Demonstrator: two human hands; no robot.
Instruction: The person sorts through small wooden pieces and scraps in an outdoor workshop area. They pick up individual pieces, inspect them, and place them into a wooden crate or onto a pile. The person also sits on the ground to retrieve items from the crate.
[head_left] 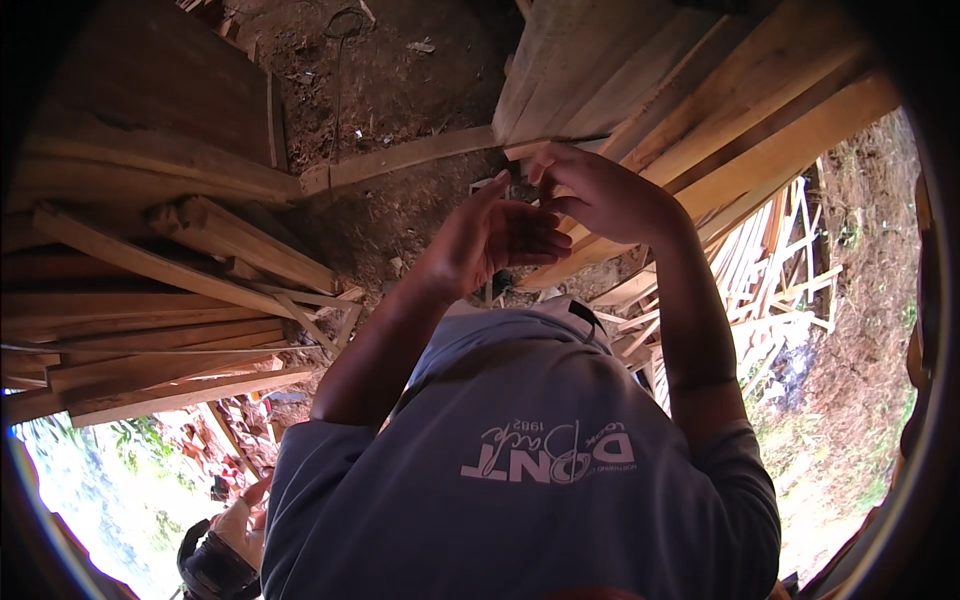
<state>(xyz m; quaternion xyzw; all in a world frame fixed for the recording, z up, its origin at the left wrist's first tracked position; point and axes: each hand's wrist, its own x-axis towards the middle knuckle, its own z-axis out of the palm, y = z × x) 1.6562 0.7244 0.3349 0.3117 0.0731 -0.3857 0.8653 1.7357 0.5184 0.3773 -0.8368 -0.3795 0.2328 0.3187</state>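
Both of my hands are raised in front of my grey shirt, close together. My left hand (503, 240) has its thumb up and its fingers stretched toward the right, with nothing in it. Just above and to the right is my right hand (597, 193), its fingers loosely bent and apart, and I see nothing held in it. Its fingertips come near the left hand's fingers; whether they touch is hard to tell. Beyond the right hand, the end of a wooden board (560, 85) shows in a leaning stack.
Long planks (770, 130) lean at the upper right. Stacked boards (170, 350) and rough offcuts (250, 240) fill the left side. A low timber (400, 158) crosses the dirt floor (400, 80). Thin wood strips (775, 260) lie outside at right. Another person (235, 545) is at lower left.
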